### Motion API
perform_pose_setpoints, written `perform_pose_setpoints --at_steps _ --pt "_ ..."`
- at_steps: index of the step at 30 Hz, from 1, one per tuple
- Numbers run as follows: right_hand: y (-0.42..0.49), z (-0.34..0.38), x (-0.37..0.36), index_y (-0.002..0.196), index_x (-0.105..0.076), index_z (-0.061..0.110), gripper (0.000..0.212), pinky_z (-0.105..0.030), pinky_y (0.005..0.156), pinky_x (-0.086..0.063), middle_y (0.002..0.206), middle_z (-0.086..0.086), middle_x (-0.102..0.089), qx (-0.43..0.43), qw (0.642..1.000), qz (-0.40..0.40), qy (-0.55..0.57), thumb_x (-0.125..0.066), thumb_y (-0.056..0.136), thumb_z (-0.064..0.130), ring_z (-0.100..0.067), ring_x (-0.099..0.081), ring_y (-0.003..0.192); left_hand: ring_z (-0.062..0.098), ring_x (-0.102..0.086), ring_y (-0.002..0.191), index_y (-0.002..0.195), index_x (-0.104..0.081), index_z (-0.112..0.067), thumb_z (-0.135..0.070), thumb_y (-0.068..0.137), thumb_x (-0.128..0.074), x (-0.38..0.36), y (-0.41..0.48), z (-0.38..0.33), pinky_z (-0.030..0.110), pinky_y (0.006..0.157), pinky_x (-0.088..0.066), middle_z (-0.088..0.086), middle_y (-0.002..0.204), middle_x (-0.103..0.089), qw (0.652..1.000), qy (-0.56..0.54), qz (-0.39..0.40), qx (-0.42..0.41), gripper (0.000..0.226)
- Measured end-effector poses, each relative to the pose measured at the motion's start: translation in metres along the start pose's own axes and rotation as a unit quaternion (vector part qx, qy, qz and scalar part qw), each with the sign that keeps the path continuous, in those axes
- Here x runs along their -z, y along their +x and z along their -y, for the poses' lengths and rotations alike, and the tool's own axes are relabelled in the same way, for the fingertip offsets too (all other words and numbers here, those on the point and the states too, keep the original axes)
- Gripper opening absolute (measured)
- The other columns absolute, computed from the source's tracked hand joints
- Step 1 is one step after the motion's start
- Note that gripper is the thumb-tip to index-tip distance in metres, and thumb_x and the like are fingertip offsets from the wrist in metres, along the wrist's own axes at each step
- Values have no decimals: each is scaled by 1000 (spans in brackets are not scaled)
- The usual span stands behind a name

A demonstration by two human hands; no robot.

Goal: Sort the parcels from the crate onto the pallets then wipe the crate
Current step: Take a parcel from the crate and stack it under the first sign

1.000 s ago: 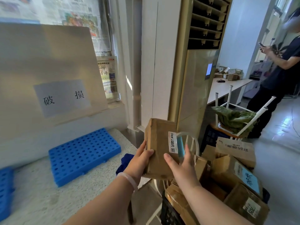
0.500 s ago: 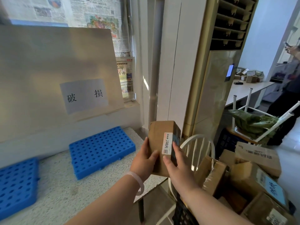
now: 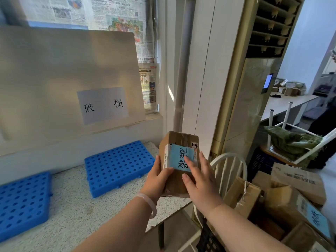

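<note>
Above the counter's [image 3: 72, 206] right edge, the parcel [image 3: 177, 142] stands upright, left hand [image 3: 156, 180] gripping its side, right hand [image 3: 201, 182] pressing straight fingers on its blue label [image 3: 179, 155]. I'd carry it left and lay it flat on the near pallet [image 3: 116, 166], inside the rim.

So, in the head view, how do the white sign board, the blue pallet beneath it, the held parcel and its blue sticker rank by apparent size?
1. white sign board
2. blue pallet
3. held parcel, though it sits nearer the camera, which inflates it
4. blue sticker
</note>
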State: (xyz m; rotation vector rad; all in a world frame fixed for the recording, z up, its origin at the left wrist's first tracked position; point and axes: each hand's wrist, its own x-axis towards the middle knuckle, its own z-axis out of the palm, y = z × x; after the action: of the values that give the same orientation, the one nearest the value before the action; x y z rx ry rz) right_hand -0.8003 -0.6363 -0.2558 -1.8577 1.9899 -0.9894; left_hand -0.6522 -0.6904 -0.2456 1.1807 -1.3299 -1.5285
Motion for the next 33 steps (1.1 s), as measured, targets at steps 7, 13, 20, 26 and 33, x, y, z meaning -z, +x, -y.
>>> perform_pose_setpoints --at_steps 7,13,20,26,33 --pt "3 17 -7 146 -19 57 58 -37 111 -36 161 17 12 -37 994 59 89 -49 99 46 -15 -11 149 25 -64 103 138 -31 -50 -26 101 -47 15 -3 1 38 80 -58 2 115 -63 998 -56 23 29 47" --pt "10 33 -25 139 -23 62 58 -33 114 -34 162 15 8 -26 992 70 100 -57 96 43 -14 -10 150 18 -62 108 150 -26 -37 -28 98 -57 43 -1 4 30 82 -56 -4 122 -61 1000 -4 16 -7 62" --pt "18 63 -52 144 -17 58 66 -25 111 -26 161 17 8 -12 991 82 104 -59 95 42 -12 -5 150 14 -68 84 129 -43 -29 -11 99 -54 86 1 0 28 66 -58 1 101 -67 994 -103 -25 40 37" --pt "31 84 -82 152 -15 46 78 -19 82 -50 151 6 -37 -111 971 75 199 -64 92 43 -18 -43 132 17 -64 102 152 -23 -45 -28 95 -63 125 2 8 53 95 -53 -7 117 -63 990 -105 -62 65 71" --pt "42 106 -106 147 -18 54 83 -46 104 -48 146 10 -44 -122 966 100 204 -71 83 53 -20 -46 131 32 -56 120 152 -3 -53 -43 88 -70 162 4 8 65 91 -50 2 138 -53 982 -133 -87 97 93"
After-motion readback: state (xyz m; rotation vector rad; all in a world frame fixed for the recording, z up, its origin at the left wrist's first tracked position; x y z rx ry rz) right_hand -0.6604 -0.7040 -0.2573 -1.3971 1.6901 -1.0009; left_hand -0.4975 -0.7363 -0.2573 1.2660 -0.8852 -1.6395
